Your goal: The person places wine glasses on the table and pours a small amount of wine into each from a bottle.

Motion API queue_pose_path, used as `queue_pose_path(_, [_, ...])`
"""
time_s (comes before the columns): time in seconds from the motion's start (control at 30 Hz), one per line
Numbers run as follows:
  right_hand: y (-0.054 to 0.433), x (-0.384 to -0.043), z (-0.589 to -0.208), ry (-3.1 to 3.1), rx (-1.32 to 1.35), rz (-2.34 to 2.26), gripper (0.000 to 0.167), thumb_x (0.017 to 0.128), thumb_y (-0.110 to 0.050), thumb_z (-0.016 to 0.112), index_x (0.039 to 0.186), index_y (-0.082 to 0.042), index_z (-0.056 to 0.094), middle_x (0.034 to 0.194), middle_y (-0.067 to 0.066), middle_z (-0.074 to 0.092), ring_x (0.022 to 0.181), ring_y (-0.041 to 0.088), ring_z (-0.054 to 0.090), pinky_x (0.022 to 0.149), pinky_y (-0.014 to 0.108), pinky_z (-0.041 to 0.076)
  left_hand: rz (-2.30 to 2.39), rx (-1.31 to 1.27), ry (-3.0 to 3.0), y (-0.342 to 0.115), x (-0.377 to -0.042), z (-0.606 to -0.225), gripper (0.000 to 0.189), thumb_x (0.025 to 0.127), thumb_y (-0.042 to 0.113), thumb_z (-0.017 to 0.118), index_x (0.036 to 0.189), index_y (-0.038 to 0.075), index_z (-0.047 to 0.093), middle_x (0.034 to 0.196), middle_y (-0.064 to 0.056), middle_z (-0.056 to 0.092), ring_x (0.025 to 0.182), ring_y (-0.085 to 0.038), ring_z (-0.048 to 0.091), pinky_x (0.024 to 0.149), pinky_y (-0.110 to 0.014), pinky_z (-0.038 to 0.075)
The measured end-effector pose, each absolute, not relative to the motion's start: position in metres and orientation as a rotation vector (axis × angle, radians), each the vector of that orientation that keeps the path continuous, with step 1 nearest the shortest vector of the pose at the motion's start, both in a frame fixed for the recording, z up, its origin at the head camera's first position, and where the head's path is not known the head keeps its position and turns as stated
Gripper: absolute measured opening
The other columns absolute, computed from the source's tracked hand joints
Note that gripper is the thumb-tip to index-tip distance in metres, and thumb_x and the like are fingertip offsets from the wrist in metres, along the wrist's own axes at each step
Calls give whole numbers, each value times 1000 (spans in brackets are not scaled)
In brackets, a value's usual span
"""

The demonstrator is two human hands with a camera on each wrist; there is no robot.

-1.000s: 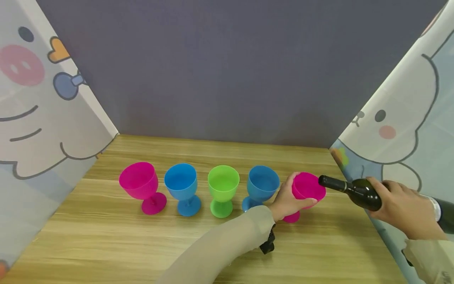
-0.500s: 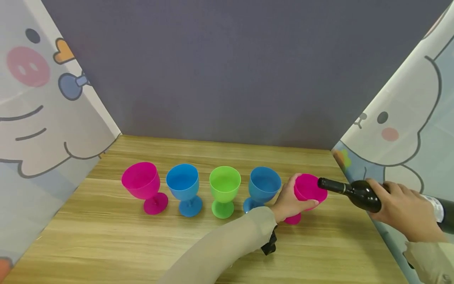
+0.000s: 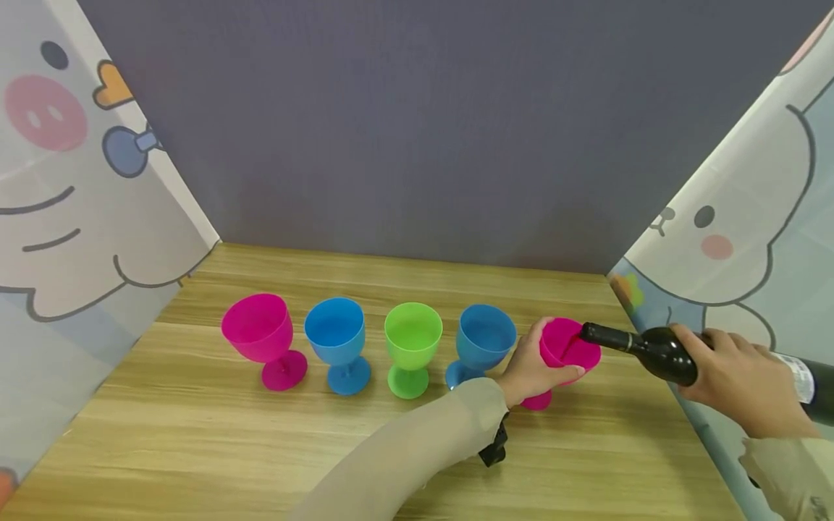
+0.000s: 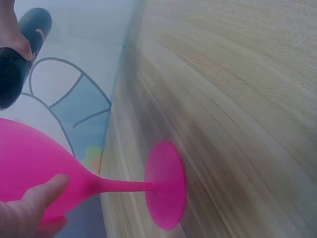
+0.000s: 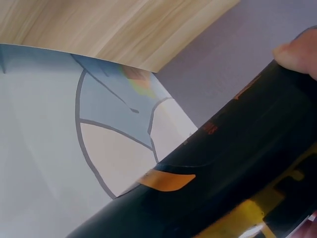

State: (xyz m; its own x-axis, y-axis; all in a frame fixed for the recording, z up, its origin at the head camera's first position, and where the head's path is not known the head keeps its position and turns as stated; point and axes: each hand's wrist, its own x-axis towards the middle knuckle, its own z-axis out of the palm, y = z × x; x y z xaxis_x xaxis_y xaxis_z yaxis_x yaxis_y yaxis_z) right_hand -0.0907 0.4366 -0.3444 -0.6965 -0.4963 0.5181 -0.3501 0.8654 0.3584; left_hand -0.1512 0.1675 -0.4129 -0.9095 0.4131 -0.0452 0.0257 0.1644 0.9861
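At the right end of a row of goblets, my left hand (image 3: 526,370) grips the bowl of a pink goblet (image 3: 555,341). In the left wrist view its round foot (image 4: 166,186) shows close to or on the table. My right hand (image 3: 739,380) holds a dark wine bottle (image 3: 666,354) by its body, nearly level, with its mouth over the goblet's right rim. A thin dark red stream (image 3: 570,346) runs from the mouth into the bowl. In the right wrist view the bottle's dark label (image 5: 213,148) carries orange and gold marks.
Left of the held goblet stand a blue goblet (image 3: 485,339), a green goblet (image 3: 413,336), another blue goblet (image 3: 335,333) and a pink goblet (image 3: 259,333), all upright on the wooden table (image 3: 260,449). A grey panel (image 3: 417,130) rises behind; cartoon-printed sheets (image 3: 723,210) flank the table.
The bottle's mouth has shifted slightly left over the pink goblet, and a dark red stream now shows inside the bowl. The left hand keeps its hold on the goblet.
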Motion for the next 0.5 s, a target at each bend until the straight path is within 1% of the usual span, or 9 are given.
queue_pose_path(0.07, [437, -91, -345, -2425, 615, -309, 68, 80, -62, 27, 115, -8, 49, 64, 23, 51, 48, 38, 51, 42, 55, 43, 1807, 423, 2140, 167, -151, -413, 79, 73, 25, 83, 139, 34, 40, 114, 14, 50, 99, -4, 50, 70, -26, 49])
queue_pose_path(0.1, [438, -92, -344, -2438, 614, -309, 67, 76, -62, 38, 115, -8, 49, 65, 24, 51, 49, 38, 51, 43, 55, 43, 1807, 423, 2139, 167, -151, -413, 79, 73, 25, 83, 139, 34, 40, 114, 14, 50, 99, -4, 49, 70, -26, 49])
queue_pose_path(0.17, [437, -92, -344, -2456, 608, -322, 74, 62, -56, 61, 117, -9, 49, 66, 24, 52, 51, 38, 53, 44, 55, 44, 1807, 425, 2138, 166, -151, -412, 79, 73, 24, 82, 140, 33, 40, 115, 14, 50, 100, -4, 49, 70, -25, 50])
queue_pose_path(0.2, [437, -93, -344, -2463, 605, -331, 80, 53, -50, 70, 117, -9, 48, 67, 24, 52, 51, 38, 53, 44, 55, 44, 1807, 424, 2138, 166, -151, -412, 80, 73, 24, 82, 140, 33, 40, 115, 13, 50, 100, -4, 49, 70, -25, 50])
queue_pose_path(0.23, [437, -93, -343, -2468, 597, -341, 85, 45, -43, 76, 117, -9, 48, 67, 24, 52, 52, 38, 53, 44, 55, 44, 1806, 425, 2139, 166, -151, -412, 80, 73, 24, 82, 141, 31, 40, 115, 13, 50, 100, -5, 49, 70, -25, 50])
queue_pose_path(0.3, [435, -94, -343, -2480, 578, -354, 94, 33, -29, 81, 117, -8, 47, 67, 25, 52, 52, 38, 53, 45, 55, 45, 1802, 423, 2142, 166, -151, -412, 80, 74, 24, 82, 141, 30, 39, 116, 13, 50, 101, -5, 49, 70, -25, 50])
queue_pose_path(0.33, [434, -94, -343, -2486, 570, -359, 95, 31, -25, 82, 117, -8, 47, 67, 26, 52, 52, 39, 53, 45, 56, 45, 1799, 423, 2148, 166, -151, -412, 80, 74, 24, 82, 141, 30, 39, 116, 13, 50, 100, -5, 49, 70, -25, 50])
queue_pose_path(0.5, [432, -94, -341, -2516, 549, -355, 97, 30, -21, 84, 118, -7, 46, 66, 27, 50, 51, 39, 52, 45, 56, 45, 1799, 438, 2161, 167, -151, -414, 81, 73, 26, 82, 141, 31, 39, 117, 12, 50, 99, -4, 49, 70, -24, 49])
